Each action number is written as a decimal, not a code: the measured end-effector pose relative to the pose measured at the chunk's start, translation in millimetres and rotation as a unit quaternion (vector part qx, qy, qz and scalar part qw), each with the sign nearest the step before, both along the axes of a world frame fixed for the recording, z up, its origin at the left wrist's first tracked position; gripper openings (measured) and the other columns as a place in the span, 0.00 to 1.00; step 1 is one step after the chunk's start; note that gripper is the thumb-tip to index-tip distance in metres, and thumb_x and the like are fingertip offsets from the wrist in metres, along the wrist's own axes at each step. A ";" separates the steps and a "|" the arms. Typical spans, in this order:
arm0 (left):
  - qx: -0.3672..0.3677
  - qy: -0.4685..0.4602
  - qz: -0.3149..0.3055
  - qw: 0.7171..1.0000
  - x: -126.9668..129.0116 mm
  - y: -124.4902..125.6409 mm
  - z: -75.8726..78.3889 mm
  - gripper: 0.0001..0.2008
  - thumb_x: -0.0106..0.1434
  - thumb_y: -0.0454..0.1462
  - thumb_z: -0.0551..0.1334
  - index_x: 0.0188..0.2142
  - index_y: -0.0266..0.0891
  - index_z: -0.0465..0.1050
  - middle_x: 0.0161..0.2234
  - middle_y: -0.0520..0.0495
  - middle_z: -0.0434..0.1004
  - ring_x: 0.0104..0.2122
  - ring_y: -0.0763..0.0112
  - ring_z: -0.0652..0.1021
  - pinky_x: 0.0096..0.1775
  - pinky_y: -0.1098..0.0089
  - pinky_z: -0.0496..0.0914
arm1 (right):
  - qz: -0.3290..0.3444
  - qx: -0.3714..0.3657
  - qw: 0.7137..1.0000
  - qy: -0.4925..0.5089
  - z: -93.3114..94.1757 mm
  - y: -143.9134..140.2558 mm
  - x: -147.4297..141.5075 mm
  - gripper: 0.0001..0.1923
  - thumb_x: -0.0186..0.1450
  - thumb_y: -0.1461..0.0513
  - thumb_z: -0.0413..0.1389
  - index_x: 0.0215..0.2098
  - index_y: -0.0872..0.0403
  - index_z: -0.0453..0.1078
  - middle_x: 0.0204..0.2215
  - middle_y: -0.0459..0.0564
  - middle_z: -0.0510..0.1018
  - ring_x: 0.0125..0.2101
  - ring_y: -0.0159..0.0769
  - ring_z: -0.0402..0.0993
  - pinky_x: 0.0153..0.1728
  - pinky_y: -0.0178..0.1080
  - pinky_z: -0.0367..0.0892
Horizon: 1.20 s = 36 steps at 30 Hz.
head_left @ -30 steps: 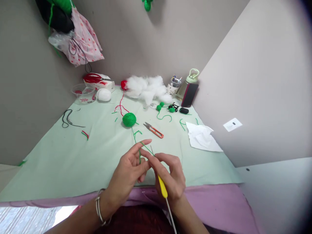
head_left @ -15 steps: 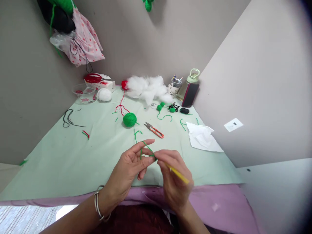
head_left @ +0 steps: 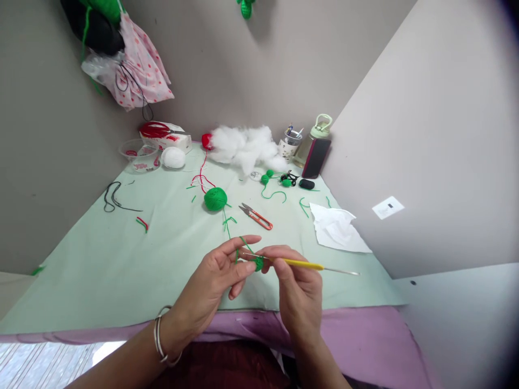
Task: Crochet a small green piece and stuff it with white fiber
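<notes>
My left hand (head_left: 211, 283) holds green yarn (head_left: 242, 243) looped over its forefinger and pinches a small green crochet piece (head_left: 258, 263). My right hand (head_left: 295, 294) grips a yellow-handled crochet hook (head_left: 302, 263), lying level with its tip pointing left into the green piece. The yarn strand runs back over the pale green cloth (head_left: 121, 259) to a green yarn ball (head_left: 215, 199). Both hands hover just above the near edge of the table.
Orange thread snips (head_left: 256, 215) lie right of the ball. White paper (head_left: 336, 229) is at the right. At the back: white stuffing (head_left: 243, 145), bottle (head_left: 314, 140), phone (head_left: 315, 158), pen cup (head_left: 288, 145), red scissors (head_left: 156, 129), white ball (head_left: 173, 157), small green pieces (head_left: 265, 177). A bag (head_left: 133, 67) hangs on the wall.
My right hand has turned the hook from pointing up and away, handle toward me, to lying level with the handle out to the right. A small green piece now shows at my fingertips.
</notes>
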State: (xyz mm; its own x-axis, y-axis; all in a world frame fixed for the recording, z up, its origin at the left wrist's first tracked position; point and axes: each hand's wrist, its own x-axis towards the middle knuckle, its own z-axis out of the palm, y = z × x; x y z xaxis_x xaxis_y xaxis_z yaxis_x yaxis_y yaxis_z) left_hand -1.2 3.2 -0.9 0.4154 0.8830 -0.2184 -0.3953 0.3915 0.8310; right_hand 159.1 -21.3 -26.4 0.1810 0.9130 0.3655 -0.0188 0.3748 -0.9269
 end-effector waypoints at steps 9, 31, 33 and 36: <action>-0.014 0.015 0.016 1.000 0.5 0.0 1.7 0.32 0.60 0.42 0.76 0.63 0.42 0.74 0.36 0.53 0.74 0.20 0.84 0.62 0.24 0.73 0.55 | 0.035 0.005 0.999 0.035 -4.4 -1.9 4.9 0.09 0.75 0.62 0.59 0.44 0.47 0.83 0.38 0.48 0.83 0.33 0.33 0.76 0.37 0.39 0.73; 0.033 0.059 0.012 0.998 -3.8 -3.6 -7.0 0.22 0.64 0.43 0.74 0.57 0.48 0.80 0.39 0.53 0.72 0.23 0.82 0.64 0.26 0.74 0.60 | 0.010 -0.023 0.996 0.089 1.2 0.9 5.2 0.11 0.75 0.57 0.58 0.39 0.50 0.81 0.35 0.49 0.85 0.28 0.32 0.77 0.32 0.38 0.75; 0.035 0.058 0.016 0.998 -4.6 -3.6 -6.6 0.22 0.63 0.42 0.74 0.57 0.48 0.80 0.38 0.53 0.72 0.24 0.81 0.63 0.25 0.75 0.60 | 0.016 -0.016 0.996 0.083 3.3 -0.3 5.3 0.12 0.77 0.58 0.56 0.40 0.50 0.80 0.35 0.49 0.85 0.28 0.32 0.78 0.33 0.38 0.76; 0.052 0.077 0.030 0.995 -5.3 -4.5 -6.9 0.22 0.63 0.41 0.74 0.57 0.48 0.80 0.37 0.53 0.71 0.25 0.80 0.63 0.25 0.75 0.59 | 0.000 0.004 1.000 0.010 5.8 -6.2 5.6 0.12 0.78 0.60 0.53 0.42 0.48 0.80 0.37 0.48 0.85 0.30 0.32 0.80 0.34 0.38 0.77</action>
State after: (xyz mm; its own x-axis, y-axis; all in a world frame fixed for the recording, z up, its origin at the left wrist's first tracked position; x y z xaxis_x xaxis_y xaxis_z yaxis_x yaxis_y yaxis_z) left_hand -6.5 -1.3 -7.8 0.3300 0.9264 -0.1815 -0.2811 0.2800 0.9179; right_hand 164.7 -27.5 -20.6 0.1887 0.9098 0.3698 -0.0380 0.3830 -0.9230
